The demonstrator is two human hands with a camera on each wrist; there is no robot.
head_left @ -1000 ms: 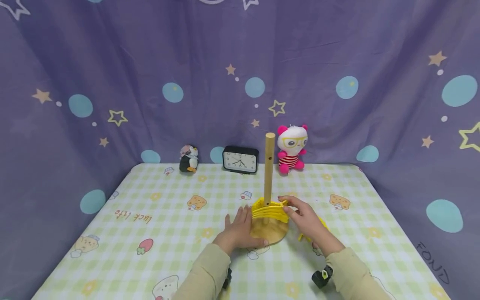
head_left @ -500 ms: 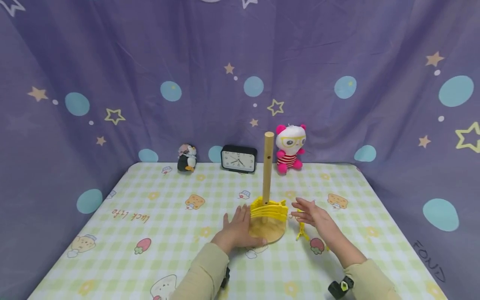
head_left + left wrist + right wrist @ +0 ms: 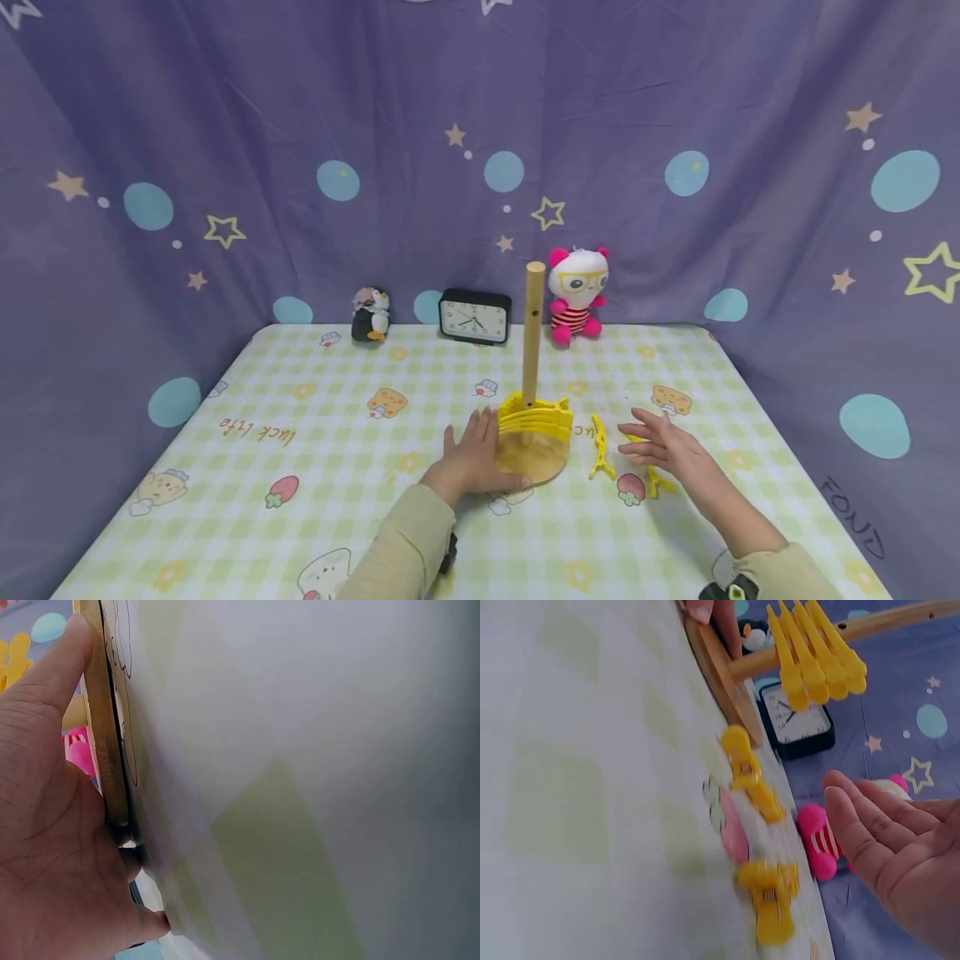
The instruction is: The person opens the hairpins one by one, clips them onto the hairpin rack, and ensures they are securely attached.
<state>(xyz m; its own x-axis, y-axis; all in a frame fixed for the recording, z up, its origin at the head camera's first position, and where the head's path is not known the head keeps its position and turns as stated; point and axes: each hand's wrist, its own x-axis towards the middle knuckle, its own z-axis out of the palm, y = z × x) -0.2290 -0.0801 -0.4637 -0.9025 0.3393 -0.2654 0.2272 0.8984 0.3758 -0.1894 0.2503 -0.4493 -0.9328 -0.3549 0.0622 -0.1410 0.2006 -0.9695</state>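
Near clips (image 3: 774, 922), right hand (image 3: 675, 454) hovers; left (image 3: 471, 467) holds base (image 3: 536, 461).

We see a pale wooden stand (image 3: 532, 333) upright just right of centre, its post pierced by dark holes, its round base (image 3: 536, 460) flat on the worktop (image 3: 420, 533). The left hand (image 3: 471, 462) rests against the base's left side, thumb at the near rim. Low on the post we see a stack of yellow clips (image 3: 536, 421), four showing in the right wrist view, side by side. Two more lie on the worktop: a nearer clip (image 3: 601, 450) right of the base, and a farther clip (image 3: 654, 481) partly hidden beneath the right hand (image 3: 678, 454).
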